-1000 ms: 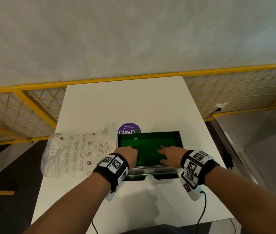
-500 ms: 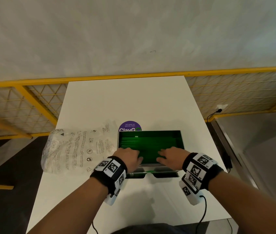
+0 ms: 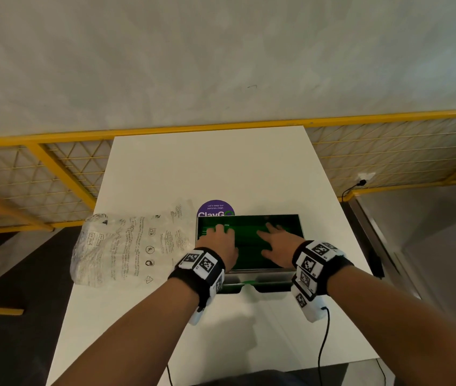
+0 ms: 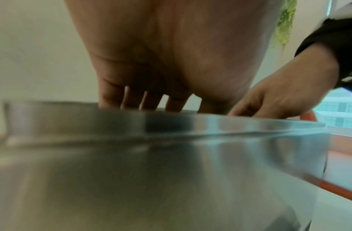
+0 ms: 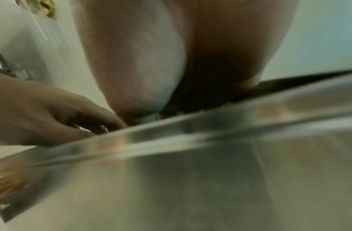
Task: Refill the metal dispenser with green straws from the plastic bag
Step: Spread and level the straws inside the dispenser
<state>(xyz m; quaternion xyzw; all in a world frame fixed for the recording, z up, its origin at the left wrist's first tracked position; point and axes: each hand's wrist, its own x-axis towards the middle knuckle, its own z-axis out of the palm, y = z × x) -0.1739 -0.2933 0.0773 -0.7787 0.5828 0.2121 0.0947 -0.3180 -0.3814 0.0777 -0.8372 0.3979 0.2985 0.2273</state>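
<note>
The metal dispenser (image 3: 300, 227) stands open-topped on the white table (image 3: 221, 168), filled with green straws (image 3: 249, 227) lying flat. My left hand (image 3: 218, 238) lies palm down on the straws at the left side, fingers spread and straight. My right hand (image 3: 272, 240) lies flat on the straws at the right side. Both wrist views show the dispenser's steel wall (image 4: 171, 156) (image 5: 210, 156) close up, with my fingers (image 4: 131, 100) reaching over its rim. The clear printed plastic bag (image 3: 126, 246) lies flat and limp on the table, left of the dispenser.
A round purple sticker (image 3: 215, 209) sits on the table just behind the dispenser. A yellow mesh railing (image 3: 54, 174) runs behind and beside the table. Cables hang from my wrist bands over the table's near edge (image 3: 322, 344).
Both hands have slid forward over the straws toward the dispenser's far side, fingers staying flat. The bag and dispenser have not moved.
</note>
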